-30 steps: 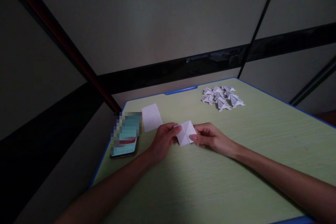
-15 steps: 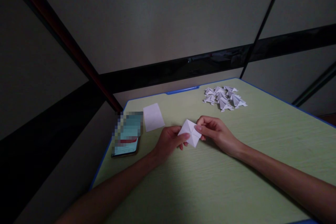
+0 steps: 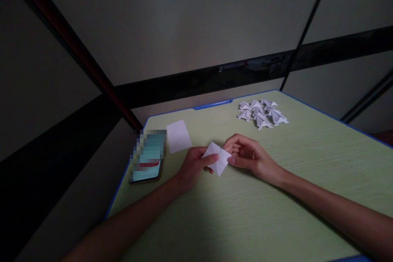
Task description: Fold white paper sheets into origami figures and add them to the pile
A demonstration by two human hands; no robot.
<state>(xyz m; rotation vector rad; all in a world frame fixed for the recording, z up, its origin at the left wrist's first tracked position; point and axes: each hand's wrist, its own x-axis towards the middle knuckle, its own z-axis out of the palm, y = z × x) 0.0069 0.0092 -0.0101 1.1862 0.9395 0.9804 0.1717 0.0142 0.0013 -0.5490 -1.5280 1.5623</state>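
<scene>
A small white creased paper square is held just above the pale green table, between both hands. My left hand pinches its left corner with thumb on top. My right hand grips its right corner, fingers curled. The paper shows crossing fold lines and sits tilted like a diamond.
A phone with a lit screen lies near the table's left edge, beside a flat white paper sheet. A pile of several folded white paper figures sits at the far right. The table has a blue rim; dim walls stand behind.
The paper has been turned in my hands from a flatter square to a diamond tilt. Both hands shifted slightly, keeping hold of it.
</scene>
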